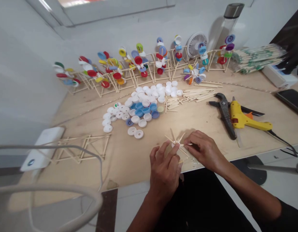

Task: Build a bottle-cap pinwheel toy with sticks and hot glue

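Note:
Near the table's front edge lies a white bottle cap (173, 145) with several thin wooden sticks spreading out from it like spokes. My left hand (165, 164) presses on the cap with its fingers, holding it against the table and partly hiding it. My right hand (204, 149) pinches a short wooden stick (188, 144) whose inner end reaches the cap's right side; whether it is fixed there I cannot tell. Loose white caps (138, 134) and blue caps (139, 112) lie beyond my left hand. A pile of short sticks (172, 103) is beyond the cap.
A yellow glue gun (243, 117) and black-handled pliers-like cutter (225, 112) lie at right. Stick frames carrying colourful cap wheels (138, 60) line the wall. At left are a stick frame (83, 148), a white power bank-like box (43, 148) and a blurred cable (91, 199).

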A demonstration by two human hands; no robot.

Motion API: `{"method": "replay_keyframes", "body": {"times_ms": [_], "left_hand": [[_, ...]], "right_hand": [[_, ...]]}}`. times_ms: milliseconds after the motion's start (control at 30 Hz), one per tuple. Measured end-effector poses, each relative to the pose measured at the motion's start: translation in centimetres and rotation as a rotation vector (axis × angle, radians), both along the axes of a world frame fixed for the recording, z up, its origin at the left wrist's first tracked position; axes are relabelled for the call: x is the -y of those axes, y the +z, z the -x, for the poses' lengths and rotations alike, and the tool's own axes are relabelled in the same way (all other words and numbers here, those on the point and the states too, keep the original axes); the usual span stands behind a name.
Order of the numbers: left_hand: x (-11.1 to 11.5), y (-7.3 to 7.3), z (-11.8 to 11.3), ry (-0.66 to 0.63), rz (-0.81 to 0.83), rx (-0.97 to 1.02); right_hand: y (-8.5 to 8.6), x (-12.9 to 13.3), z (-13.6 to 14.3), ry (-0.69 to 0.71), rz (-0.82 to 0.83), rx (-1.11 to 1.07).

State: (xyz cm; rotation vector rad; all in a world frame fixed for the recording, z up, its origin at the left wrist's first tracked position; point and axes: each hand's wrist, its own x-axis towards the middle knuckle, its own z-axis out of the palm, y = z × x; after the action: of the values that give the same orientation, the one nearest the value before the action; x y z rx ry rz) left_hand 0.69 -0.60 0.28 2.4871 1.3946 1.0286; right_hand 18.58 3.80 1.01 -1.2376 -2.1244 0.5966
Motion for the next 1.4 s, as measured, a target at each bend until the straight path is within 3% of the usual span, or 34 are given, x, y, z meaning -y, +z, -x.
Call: {"method": "replay_keyframes", "body": {"times_ms": [700,900,1033,1233,1400], "left_hand": [[0.3,-0.3,-0.3,0.006,-0.047,-0.016],[0.7,-0.1,0.3,0.004,-0.004,0.129],[2.3,1.1,0.3,0.104,0.137,0.376],[5.0,2.9,-1.2,-0.046,0.525,0.536],[5.7,2.5,-1.7,-0.125,0.655,0.626]], "right_hand": [[0.0,0.2,-0.3,-0.008,0.026,-0.073],[1.3,2.4,-1.7,-0.259,-0.017,-0.25],[2.5,5.4,-1.5,-0.356,-0.009,-0.336],[3.6,8.2,1.0,-0.006,0.221,-0.413],[3.6,8.4,2.2,-0.026,0.349,-0.563]]}}
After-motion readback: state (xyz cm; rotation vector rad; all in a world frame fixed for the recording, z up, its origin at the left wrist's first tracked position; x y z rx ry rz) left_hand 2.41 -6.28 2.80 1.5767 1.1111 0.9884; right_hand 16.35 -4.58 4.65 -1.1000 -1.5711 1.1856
